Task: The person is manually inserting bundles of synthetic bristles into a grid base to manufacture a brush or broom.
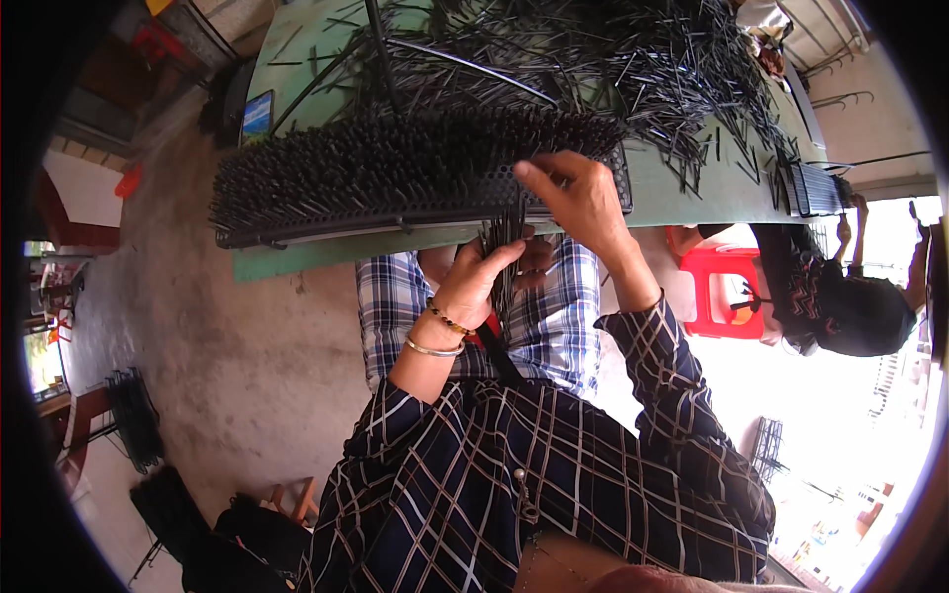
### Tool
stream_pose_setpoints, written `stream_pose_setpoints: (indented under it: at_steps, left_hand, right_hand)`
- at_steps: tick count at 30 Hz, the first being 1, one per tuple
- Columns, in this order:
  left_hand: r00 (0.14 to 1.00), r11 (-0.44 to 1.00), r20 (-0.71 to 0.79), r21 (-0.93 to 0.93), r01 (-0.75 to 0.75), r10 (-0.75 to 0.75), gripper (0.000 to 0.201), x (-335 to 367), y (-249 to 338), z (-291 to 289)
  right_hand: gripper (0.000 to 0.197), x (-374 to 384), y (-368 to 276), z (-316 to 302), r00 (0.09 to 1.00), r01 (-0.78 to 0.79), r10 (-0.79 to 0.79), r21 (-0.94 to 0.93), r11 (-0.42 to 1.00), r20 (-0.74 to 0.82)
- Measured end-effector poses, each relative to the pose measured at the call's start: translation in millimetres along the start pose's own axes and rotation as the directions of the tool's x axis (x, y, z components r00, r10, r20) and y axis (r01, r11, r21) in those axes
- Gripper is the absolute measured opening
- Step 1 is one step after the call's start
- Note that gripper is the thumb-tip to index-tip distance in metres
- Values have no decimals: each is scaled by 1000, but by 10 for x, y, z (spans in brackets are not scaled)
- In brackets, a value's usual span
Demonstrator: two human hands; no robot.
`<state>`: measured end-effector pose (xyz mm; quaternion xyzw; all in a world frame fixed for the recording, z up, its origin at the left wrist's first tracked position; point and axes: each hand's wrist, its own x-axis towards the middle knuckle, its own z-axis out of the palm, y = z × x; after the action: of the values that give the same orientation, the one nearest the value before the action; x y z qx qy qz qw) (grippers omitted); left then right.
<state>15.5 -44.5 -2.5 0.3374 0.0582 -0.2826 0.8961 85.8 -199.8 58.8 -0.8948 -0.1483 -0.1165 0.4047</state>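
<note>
A long black perforated board (395,219) lies along the near table edge, thickly set with upright thin black sticks (326,163). Bare holes show toward its right end. Just below that edge, my left hand (481,272) is closed around a bundle of thin black sticks (502,287), their tips pointing up toward the board. Over the board's right part hovers my right hand (581,198), its fingers curled and pinched together. Whatever those fingertips hold is too small and dark to make out.
Loose black sticks (682,89) are heaped across the green table (682,203). A flat blue-screened device (258,116) lies at the left. On the right, another person (850,296) works at a dark rack (816,188) near a red stool (720,287).
</note>
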Motion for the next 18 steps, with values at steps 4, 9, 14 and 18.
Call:
stream_pose_setpoints:
  at_steps: [4,9,14,18]
  left_hand:
    - [999,998,18,57,-35,34,25,9,18,58]
    - [1000,999,7,52,14,-15,25,64,-79,-35]
    - [999,999,-21,26,35,-35,24,97,-41,61]
    - [999,999,-24,17,41,-41,25,69,-41,49]
  right_hand:
    - [26,-89,103,-49,914,-343,253,272,899,319]
    - [28,34,107,-62,945,-321,317,415,851,81]
    - [24,156,74,178,962,19,51,253,967,-269]
    - [23,191,166,327,936,145,-105,95,985,-337]
